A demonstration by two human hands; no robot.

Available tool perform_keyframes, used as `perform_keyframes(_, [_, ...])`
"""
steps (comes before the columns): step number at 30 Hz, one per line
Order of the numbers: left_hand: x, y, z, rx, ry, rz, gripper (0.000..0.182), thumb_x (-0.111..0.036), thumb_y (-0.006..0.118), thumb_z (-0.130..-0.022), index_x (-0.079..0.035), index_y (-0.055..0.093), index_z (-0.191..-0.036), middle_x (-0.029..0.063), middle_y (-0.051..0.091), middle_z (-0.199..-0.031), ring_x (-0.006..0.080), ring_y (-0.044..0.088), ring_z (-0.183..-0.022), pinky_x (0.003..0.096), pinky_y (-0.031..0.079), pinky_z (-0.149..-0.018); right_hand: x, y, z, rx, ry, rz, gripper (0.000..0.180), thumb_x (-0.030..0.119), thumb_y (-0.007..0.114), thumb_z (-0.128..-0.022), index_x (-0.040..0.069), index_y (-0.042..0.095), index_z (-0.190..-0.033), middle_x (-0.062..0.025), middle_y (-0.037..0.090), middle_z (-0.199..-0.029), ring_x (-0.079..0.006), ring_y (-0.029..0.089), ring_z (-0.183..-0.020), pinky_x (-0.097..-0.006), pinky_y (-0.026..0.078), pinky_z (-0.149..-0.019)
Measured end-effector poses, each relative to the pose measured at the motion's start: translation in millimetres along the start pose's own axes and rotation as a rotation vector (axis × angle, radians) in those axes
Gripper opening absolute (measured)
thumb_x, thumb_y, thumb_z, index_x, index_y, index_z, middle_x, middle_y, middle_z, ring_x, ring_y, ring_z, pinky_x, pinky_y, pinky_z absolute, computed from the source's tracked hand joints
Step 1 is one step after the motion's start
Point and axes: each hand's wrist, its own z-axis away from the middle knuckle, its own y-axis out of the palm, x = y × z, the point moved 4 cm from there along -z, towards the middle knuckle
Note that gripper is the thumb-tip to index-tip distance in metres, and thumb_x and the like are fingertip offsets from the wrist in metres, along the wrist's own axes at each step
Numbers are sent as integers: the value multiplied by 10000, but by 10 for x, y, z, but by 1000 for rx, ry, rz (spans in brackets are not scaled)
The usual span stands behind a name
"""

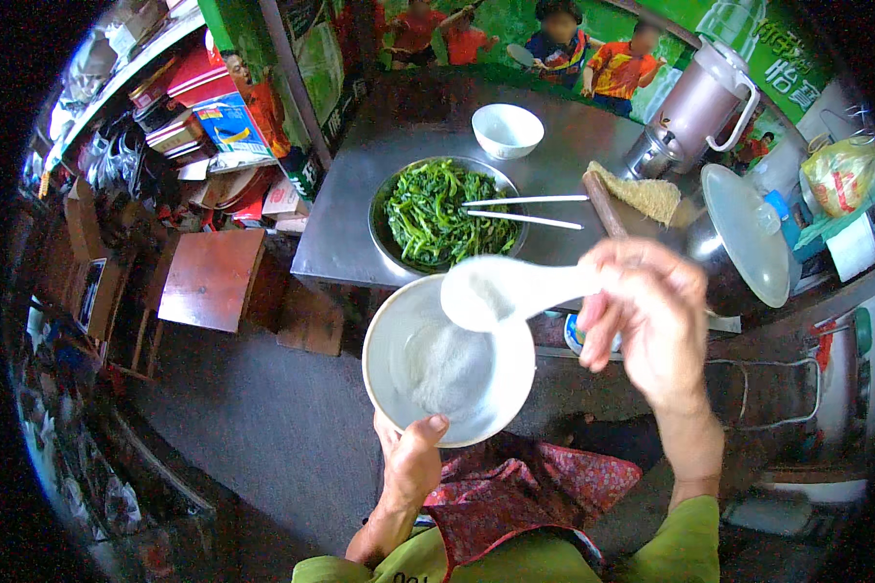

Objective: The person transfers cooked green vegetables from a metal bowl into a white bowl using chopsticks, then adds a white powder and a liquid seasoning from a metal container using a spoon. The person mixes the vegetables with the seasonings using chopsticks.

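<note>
My left hand point(415, 463) grips a white bowl point(385, 357) by its near rim, thumb over the edge. White, fine-grained powder or granules point(445, 368) lie in the bottom of this bowl. Pinched by its handle, a white soup spoon point(474, 291) is in my right hand point(656, 313). The spoon's head is over the far rim of the bowl, with a little pale material in it. Beyond them, cooked leafy greens point(441, 208) fill a round metal dish point(376, 229), and two white chopsticks point(532, 198) rest over its right side.
A metal-topped table point(335, 237) carries the dish. Behind it stands another white bowl point(507, 131). To the right are a loofah sponge point(638, 193), a wooden rod point(605, 208), a pitcher-like appliance point(700, 95) and a pot lid point(744, 240). A wooden stool point(208, 280) stands left.
</note>
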Motion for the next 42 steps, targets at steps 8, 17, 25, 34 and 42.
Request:
perform_keyframes(8, [7, -208, 2, 12, -1, 14, 818, -152, 639, -654, 32, 285, -1369, 204, 450, -1261, 331, 491, -1146, 449, 428, -978, 489, 7, -960, 0, -363, 107, 202, 134, 571, -886, -31, 621, -991, -111, 643, -690, -139, 628, -505, -207, 471, -397])
perform_keyframes(17, [-48, -321, -50, -73, 10, -9, 839, -202, 645, -627, 71, 304, -1344, 206, 467, -1230, 289, 472, -1143, 411, 372, -994, 182, -24, -1469, -34, -336, 121, 180, 125, 573, -891, -36, 625, -952, -124, 653, -700, -153, 636, -500, -210, 470, -381])
perform_keyframes(25, [-42, -290, -77, -60, -14, -5, 847, -237, 629, -616, 69, 311, -1339, 199, 470, -1223, 288, 478, -1127, 411, 381, -973, 156, -23, -1506, -57, -351, 144, 179, 108, 562, -899, -51, 623, -955, -129, 651, -699, -162, 642, -509, -214, 477, -380])
perform_keyframes(34, [11, -286, -66, -77, -49, -27, 842, -226, 642, -615, 70, 322, -1335, 189, 483, -1203, 288, 486, -1115, 411, 378, -977, 58, -46, -1557, -67, -364, 117, 166, 117, 575, -895, -34, 635, -926, -113, 650, -696, -162, 640, -511, -229, 492, -406])
perform_keyframes(42, [28, -321, -113, -63, -52, -31, 812, -194, 615, -627, 60, 324, -1341, 202, 482, -1225, 307, 500, -1125, 423, 402, -976, 32, -17, -1565, -61, -282, 149, 176, 124, 563, -893, -35, 626, -936, -108, 652, -707, -153, 639, -527, -224, 497, -424])
